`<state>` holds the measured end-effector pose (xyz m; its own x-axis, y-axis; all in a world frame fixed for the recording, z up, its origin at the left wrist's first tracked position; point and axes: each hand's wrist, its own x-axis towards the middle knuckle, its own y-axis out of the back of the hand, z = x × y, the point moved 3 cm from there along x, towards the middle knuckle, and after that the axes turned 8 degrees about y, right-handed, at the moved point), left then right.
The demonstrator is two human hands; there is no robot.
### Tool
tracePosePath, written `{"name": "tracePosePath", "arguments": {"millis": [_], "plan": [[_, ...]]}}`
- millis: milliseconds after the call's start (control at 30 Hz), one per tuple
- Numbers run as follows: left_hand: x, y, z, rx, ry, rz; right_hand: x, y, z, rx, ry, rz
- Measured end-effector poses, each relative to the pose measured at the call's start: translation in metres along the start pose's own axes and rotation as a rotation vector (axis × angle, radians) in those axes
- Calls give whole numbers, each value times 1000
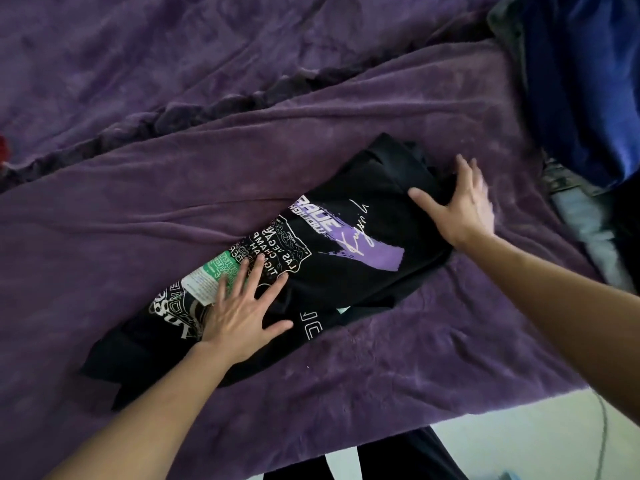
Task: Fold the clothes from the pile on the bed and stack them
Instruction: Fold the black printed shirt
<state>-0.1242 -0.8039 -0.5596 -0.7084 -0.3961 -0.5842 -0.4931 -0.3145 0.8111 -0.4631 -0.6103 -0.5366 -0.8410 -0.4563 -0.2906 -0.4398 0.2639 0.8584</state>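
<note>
A black T-shirt [363,278] with white lettering, a purple brush stroke and a green patch lies folded lengthwise on the purple blanket [173,185], running from lower left to upper right. My left hand [239,306] lies flat on its printed lower part, fingers spread. My right hand [460,202] rests on the shirt's upper right edge, thumb out over the black cloth, fingers partly blurred. Another black layer with white print [311,329] shows under the shirt's near edge.
A pile of clothes sits at the right: blue fabric [581,81], a grey patterned piece [561,178] and a pale blue garment [585,223]. The bed's edge runs along the lower right, with light floor [519,441] beyond. A red scrap [4,147] shows at far left.
</note>
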Motion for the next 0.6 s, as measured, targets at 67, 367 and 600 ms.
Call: {"name": "tracePosePath", "arguments": {"millis": [67, 367, 600], "plan": [[1, -3, 0, 24, 2, -8, 6, -16, -9, -85, -56, -104], [-10, 6, -2, -64, -2, 36, -7, -10, -7, -8, -110, -161], [-56, 23, -69, -179, 17, 235, -41, 26, -88, 166, 48, 34]]}}
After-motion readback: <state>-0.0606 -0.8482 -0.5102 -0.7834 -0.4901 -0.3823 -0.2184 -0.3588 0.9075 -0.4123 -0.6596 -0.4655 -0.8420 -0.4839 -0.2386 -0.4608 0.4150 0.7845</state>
